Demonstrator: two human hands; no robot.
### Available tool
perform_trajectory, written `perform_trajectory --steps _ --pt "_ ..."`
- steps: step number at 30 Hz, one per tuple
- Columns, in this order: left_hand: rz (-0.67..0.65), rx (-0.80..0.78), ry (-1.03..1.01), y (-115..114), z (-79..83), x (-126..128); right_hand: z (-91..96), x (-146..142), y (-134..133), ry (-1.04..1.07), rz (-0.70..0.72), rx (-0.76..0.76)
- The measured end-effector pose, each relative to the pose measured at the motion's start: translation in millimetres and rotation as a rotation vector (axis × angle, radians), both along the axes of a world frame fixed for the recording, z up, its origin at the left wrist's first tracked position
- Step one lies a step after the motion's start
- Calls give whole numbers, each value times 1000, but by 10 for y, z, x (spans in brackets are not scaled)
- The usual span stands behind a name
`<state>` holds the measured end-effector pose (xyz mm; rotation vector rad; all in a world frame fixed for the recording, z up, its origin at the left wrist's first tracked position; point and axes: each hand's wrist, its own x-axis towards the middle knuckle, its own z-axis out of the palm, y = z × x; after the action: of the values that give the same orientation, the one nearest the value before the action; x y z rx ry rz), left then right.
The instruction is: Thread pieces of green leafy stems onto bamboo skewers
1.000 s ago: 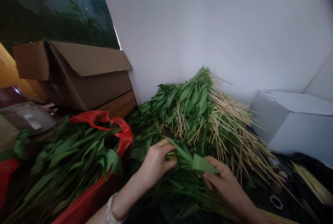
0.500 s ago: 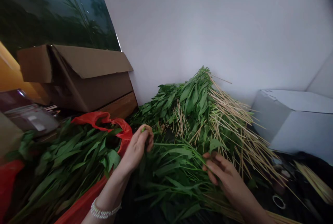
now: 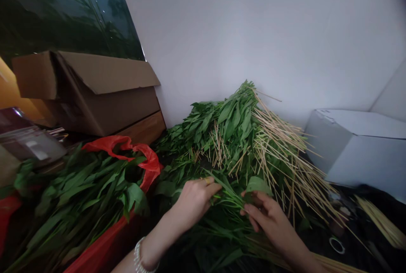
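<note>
Past a cardboard box (image 3: 104,95) and a red plastic bag (image 3: 117,144), the left hand (image 3: 195,200) pinches leafy green stems (image 3: 230,195) — the right hand (image 3: 266,218) grips the same bunch — against a mound of greens (image 3: 228,133) bristling with bamboo skewers (image 3: 285,146), a white box (image 3: 355,146) beyond.

Matt brown cardboard box (image 3: 104,108), glossy red plastic bag (image 3: 109,143), rough pale wooden skewers (image 3: 279,137), smooth green leaves (image 3: 231,123)

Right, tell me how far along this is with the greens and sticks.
Done, it seems: a heap of leafy stems bristling with thin wooden sticks stands against the wall. In hand: the left hand and right hand grip a bunch of green stems. Left, it seems: the leafy pile on the red plastic bag and a loose bundle of sticks.
</note>
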<state>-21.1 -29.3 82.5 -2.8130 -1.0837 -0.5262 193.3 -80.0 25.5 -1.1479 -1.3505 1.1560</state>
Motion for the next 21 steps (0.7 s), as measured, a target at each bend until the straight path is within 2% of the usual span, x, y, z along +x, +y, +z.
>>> perform_trajectory --steps 2,5,7,9,12,14,16,19,21 --pt "-4 43 59 3 -27 12 -40 0 -5 -111 -116 129" --pt "34 87 118 21 -41 2 -48 16 -26 -415 -334 504" --pt "61 104 139 31 -50 -14 -24 18 -43 -609 -384 702" --pt "65 110 136 31 -70 -23 4 -2 -56 -718 -391 802" --pt "63 71 42 17 -120 -7 25 -57 -61 -773 -371 842" --pt "74 -31 -146 22 -142 -1 23 -84 -59 -775 -344 849" --pt "108 -190 -425 56 -128 -36 16 -85 -52 -773 -339 858" --pt "264 -427 -899 152 -26 -204 8 -37 -36 -799 -376 872" --pt "362 -521 -1128 204 77 -350 4 2 -25 -822 -406 872"
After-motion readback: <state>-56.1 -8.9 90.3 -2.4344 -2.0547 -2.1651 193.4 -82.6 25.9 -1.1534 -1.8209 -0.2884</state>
